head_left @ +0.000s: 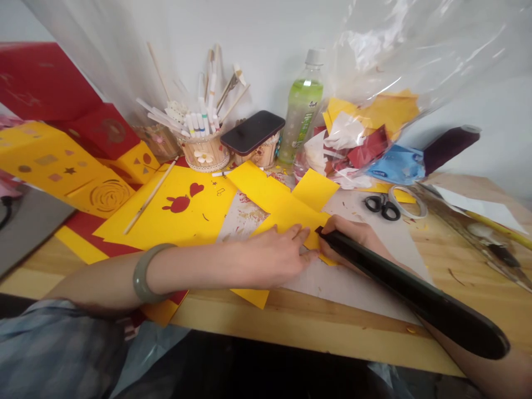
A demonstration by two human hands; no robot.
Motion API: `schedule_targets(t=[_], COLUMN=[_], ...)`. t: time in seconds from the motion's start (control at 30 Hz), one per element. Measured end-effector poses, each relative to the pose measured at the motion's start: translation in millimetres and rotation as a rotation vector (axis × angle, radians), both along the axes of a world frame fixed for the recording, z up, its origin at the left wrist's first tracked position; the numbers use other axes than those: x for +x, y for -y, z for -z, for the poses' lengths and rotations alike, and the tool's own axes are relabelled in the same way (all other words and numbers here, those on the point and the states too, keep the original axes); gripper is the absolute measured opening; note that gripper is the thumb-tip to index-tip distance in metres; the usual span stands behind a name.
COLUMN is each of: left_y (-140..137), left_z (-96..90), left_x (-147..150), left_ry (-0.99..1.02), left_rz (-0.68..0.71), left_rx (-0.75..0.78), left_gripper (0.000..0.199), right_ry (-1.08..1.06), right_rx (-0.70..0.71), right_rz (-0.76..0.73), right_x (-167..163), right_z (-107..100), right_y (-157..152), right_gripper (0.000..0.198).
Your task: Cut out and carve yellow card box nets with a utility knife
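My left hand (274, 256) lies flat with its fingers spread on a yellow sheet (286, 213), pressing it against the white work surface. My right hand (351, 235) is closed around the narrow front part of a long black tool (411, 291). Its rounded end points toward me at the lower right. The tool's tip meets the right edge of the yellow sheet, close to my left fingertips; the working end is too small to make out. Another yellow piece (316, 190) sticks out behind the sheet.
Behind stand a pen pot (204, 152), a phone (253, 132) and a green drink bottle (305, 105). A clear bag (374, 122) of paper scraps rises at the back right. Scissors (382, 206) and a tape roll (409, 200) lie right. Cut-out boxes (70, 166) stand left.
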State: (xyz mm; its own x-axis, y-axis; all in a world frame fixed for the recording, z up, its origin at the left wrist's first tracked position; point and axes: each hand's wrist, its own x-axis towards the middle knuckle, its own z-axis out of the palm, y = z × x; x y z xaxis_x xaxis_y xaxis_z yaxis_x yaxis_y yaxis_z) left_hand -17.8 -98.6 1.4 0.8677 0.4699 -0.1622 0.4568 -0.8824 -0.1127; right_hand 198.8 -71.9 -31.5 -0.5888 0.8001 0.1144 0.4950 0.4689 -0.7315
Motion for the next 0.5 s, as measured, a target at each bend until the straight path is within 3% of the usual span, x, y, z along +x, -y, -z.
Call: schedule_targets(t=[0.5], left_y=[-1.4], left_z=[6.1], left_x=[-3.2], left_ry=[0.128], left_rz=[-0.009], left_rx=[-0.017], left_gripper=[0.04], right_ry=[0.001], right_rx=[0.018], right_rz=[0.031], right_x=[-6.1], right_z=[-3.5], right_y=[2.0], right_gripper=[0.01])
